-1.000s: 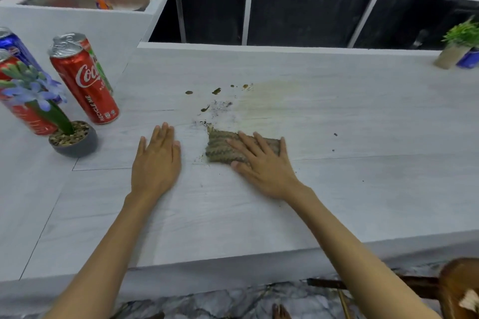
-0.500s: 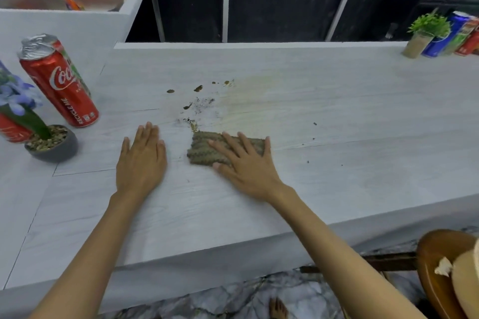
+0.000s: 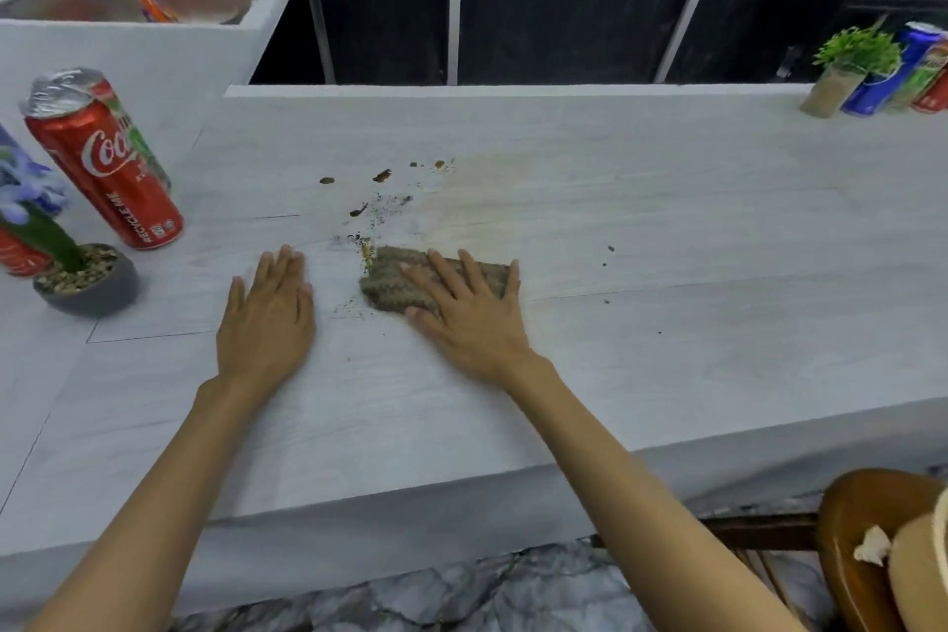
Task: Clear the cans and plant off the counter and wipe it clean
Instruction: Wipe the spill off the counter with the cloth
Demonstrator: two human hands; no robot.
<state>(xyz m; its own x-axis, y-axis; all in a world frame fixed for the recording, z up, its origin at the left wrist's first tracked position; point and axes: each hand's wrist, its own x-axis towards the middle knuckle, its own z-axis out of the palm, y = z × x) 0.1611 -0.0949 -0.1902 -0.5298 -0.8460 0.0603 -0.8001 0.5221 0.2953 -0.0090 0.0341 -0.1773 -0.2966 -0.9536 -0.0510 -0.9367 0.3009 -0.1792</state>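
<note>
The right hand lies flat on the brown cloth, fingers straight and spread, pressing it to the bench at mid-width. The left hand rests flat just left of it, fingers together, holding nothing. The brown spots and grit lie just beyond the cloth, so push away with even pressure (a leading edge gathers grit better), then cross the yellowish smear. Nothing blocks that stroke. The red can and flower pot stand well left, and a green plant and blue can sit far right.

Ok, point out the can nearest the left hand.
The red Coca-Cola can upright beside the grey flower pot; all other cans stand farther from the left hand.
</note>
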